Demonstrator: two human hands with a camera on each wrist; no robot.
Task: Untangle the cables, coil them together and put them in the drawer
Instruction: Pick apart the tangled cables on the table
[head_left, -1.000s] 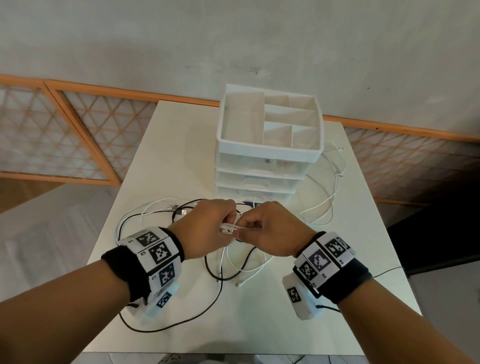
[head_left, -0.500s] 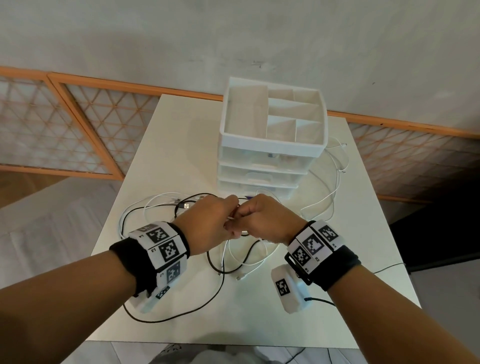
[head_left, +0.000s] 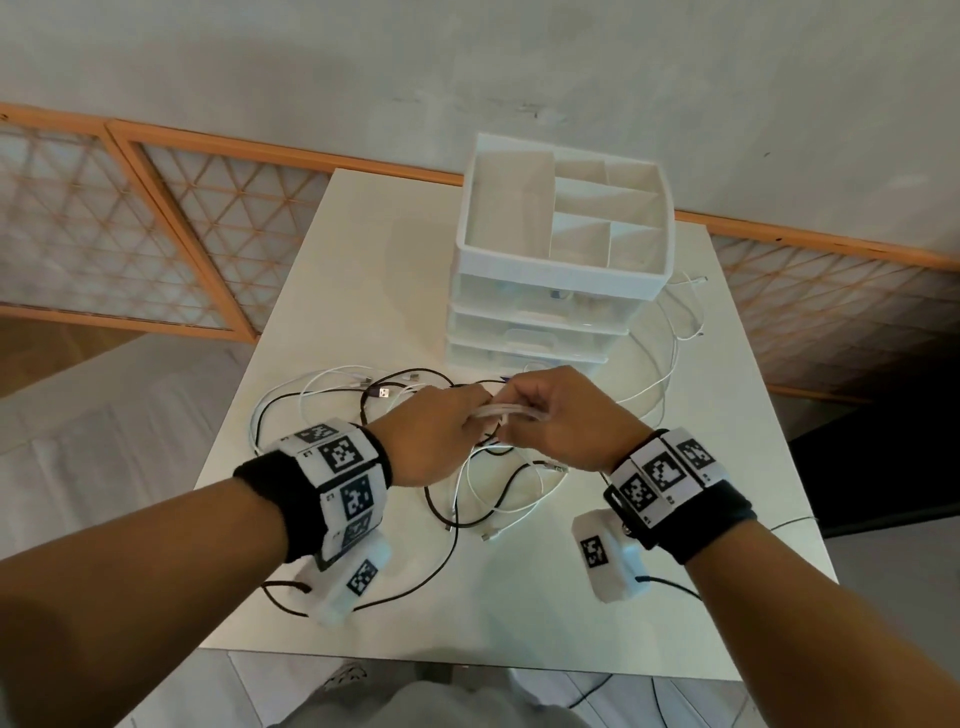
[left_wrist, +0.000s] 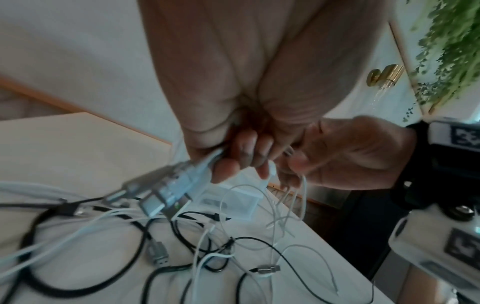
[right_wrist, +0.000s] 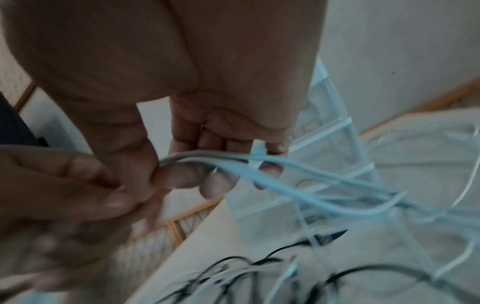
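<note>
A tangle of black and white cables (head_left: 467, 499) lies on the white table (head_left: 519, 613) in front of a white drawer unit (head_left: 550, 312). My left hand (head_left: 441, 431) and right hand (head_left: 566, 421) meet just above the tangle, both gripping a short bundle of white cable strands (head_left: 506, 412) stretched between them. In the left wrist view my left hand (left_wrist: 239, 160) curls round white cable ends with USB plugs (left_wrist: 166, 195). In the right wrist view my right hand (right_wrist: 197, 174) pinches pale strands (right_wrist: 259, 164) that trail toward the drawers.
The drawer unit has an open divided tray (head_left: 566, 218) on top and its drawers are closed. More white cable (head_left: 675, 332) loops along its right side. A loose black cable (head_left: 426, 587) runs near the table's front edge. A wooden lattice screen (head_left: 156, 234) stands behind.
My hands have drawn slightly apart, so a short length of white cable bundle now shows between them. The view has shifted a little; the tangle on the table lies as before.
</note>
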